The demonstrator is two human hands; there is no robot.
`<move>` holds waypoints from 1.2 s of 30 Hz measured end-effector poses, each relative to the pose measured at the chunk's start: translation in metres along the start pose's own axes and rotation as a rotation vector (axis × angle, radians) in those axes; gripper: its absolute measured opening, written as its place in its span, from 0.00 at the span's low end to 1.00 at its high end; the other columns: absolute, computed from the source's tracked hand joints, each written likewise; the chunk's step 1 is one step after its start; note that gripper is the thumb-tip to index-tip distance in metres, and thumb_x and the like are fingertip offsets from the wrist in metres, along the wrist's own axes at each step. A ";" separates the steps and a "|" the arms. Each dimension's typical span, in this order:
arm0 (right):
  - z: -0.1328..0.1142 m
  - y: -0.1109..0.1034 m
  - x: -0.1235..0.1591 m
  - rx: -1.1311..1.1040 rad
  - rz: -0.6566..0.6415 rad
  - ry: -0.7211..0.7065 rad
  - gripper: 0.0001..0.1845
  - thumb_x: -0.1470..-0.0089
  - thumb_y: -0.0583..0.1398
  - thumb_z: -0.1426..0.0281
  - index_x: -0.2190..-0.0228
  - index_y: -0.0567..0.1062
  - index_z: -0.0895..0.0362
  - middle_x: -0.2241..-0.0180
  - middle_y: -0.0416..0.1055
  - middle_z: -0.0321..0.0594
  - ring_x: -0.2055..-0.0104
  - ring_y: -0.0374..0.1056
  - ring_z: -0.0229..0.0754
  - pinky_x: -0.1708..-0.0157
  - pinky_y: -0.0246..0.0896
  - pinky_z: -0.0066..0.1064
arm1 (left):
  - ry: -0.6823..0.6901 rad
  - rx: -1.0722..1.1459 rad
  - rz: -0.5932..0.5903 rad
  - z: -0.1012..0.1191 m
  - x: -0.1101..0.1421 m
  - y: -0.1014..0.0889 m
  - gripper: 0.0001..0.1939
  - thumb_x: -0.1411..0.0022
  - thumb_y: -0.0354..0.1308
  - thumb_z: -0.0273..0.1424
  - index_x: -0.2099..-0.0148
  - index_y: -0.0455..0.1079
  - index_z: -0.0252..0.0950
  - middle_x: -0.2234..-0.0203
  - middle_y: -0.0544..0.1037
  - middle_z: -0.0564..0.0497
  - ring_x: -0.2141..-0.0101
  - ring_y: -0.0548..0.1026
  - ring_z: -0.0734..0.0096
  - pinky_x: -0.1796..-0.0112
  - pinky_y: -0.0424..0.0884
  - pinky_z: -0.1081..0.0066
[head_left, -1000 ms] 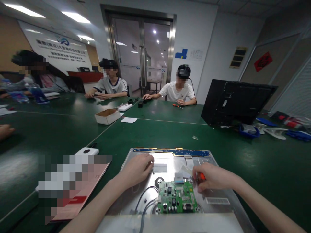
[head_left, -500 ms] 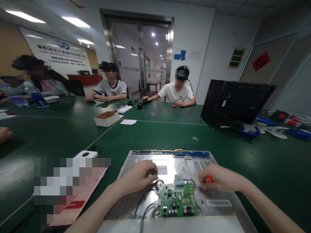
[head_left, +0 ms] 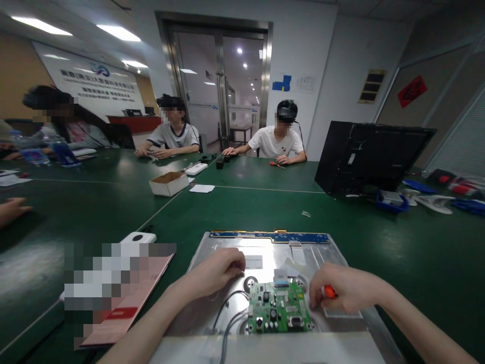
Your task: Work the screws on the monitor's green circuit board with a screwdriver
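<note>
A silver metal monitor back panel (head_left: 337, 255) lies on the green table (head_left: 242, 207) in front of me, with a blue strip board (head_left: 270, 236) along its far edge. A green circuit board (head_left: 278, 312) sits near the panel's near edge, grey wires (head_left: 227, 316) running from its left side. My left hand (head_left: 214, 273) rests curled on the panel, left of the board. My right hand (head_left: 341, 289) is closed round an orange-handled screwdriver (head_left: 329, 291) at the board's right edge; the tip is hidden.
A black monitor housing (head_left: 369, 156) stands at the right. A pink booklet (head_left: 129, 303) and a white device (head_left: 137, 237) lie to my left. A small open box (head_left: 168, 183) sits mid-table. Three people sit at the far side; another person's hand (head_left: 11, 210) shows at the left edge.
My right hand with the screwdriver has dropped closer to the circuit board's right edge. My left hand slid slightly nearer along the panel and curled its fingers.
</note>
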State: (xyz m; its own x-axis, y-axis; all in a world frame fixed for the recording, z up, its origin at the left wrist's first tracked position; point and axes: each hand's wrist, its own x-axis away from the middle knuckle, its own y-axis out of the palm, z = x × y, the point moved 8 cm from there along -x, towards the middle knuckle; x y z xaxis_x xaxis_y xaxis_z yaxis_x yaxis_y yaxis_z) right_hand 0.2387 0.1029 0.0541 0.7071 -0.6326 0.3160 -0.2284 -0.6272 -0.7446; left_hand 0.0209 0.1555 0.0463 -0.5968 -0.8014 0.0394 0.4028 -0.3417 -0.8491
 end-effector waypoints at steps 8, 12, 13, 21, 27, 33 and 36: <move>0.011 0.009 -0.006 0.002 -0.005 0.038 0.13 0.55 0.62 0.79 0.67 0.83 0.58 0.69 0.79 0.37 0.69 0.72 0.39 0.68 0.65 0.28 | -0.014 0.231 -0.186 0.002 0.013 -0.002 0.04 0.43 0.56 0.28 0.65 0.72 0.36 0.69 0.77 0.52 0.66 0.74 0.66 0.63 0.69 0.70; 0.014 0.009 -0.007 0.011 0.012 0.082 0.10 0.54 0.64 0.78 0.68 0.83 0.57 0.70 0.79 0.37 0.68 0.73 0.39 0.67 0.64 0.28 | -0.015 0.358 -0.334 0.003 0.019 0.008 0.03 0.46 0.59 0.28 0.66 0.73 0.37 0.71 0.78 0.53 0.68 0.75 0.67 0.65 0.70 0.70; 0.013 0.009 -0.007 0.014 0.013 0.083 0.09 0.53 0.64 0.77 0.68 0.83 0.57 0.70 0.79 0.37 0.68 0.74 0.40 0.67 0.65 0.28 | -0.024 0.375 -0.354 0.002 0.020 0.010 0.03 0.46 0.59 0.28 0.67 0.73 0.37 0.72 0.78 0.54 0.68 0.76 0.67 0.65 0.70 0.71; 0.013 0.010 -0.006 0.056 0.013 0.096 0.10 0.52 0.63 0.79 0.67 0.82 0.58 0.68 0.80 0.38 0.68 0.73 0.39 0.68 0.63 0.27 | -0.105 0.446 -0.414 -0.004 0.024 0.020 0.05 0.51 0.64 0.27 0.68 0.76 0.37 0.72 0.80 0.54 0.69 0.77 0.68 0.66 0.71 0.72; 0.019 0.013 -0.010 0.057 0.021 0.133 0.09 0.51 0.64 0.77 0.66 0.82 0.58 0.67 0.79 0.38 0.67 0.73 0.39 0.67 0.63 0.28 | -0.141 0.324 -0.389 -0.001 0.023 0.020 0.07 0.53 0.62 0.26 0.67 0.77 0.36 0.74 0.79 0.53 0.72 0.76 0.68 0.70 0.68 0.74; 0.025 0.014 -0.011 0.037 0.041 0.128 0.08 0.49 0.64 0.76 0.65 0.81 0.56 0.66 0.79 0.37 0.65 0.73 0.40 0.67 0.63 0.28 | -0.116 0.203 -0.360 0.006 0.024 0.017 0.08 0.51 0.60 0.24 0.67 0.79 0.34 0.72 0.79 0.51 0.70 0.77 0.66 0.69 0.69 0.73; 0.025 0.014 -0.011 0.045 0.044 0.122 0.07 0.49 0.64 0.76 0.66 0.81 0.56 0.67 0.79 0.37 0.65 0.72 0.40 0.66 0.62 0.29 | -0.090 0.196 -0.367 0.008 0.024 0.015 0.08 0.48 0.59 0.26 0.66 0.80 0.34 0.71 0.80 0.50 0.69 0.77 0.65 0.68 0.69 0.72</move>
State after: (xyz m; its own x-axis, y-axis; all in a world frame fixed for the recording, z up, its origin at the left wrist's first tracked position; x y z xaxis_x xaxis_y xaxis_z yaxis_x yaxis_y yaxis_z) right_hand 0.2446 0.1123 0.0254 0.6100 -0.7114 0.3492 -0.2252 -0.5781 -0.7843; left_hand 0.0183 0.1267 0.0386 -0.6656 -0.6459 0.3738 0.3042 -0.6923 -0.6544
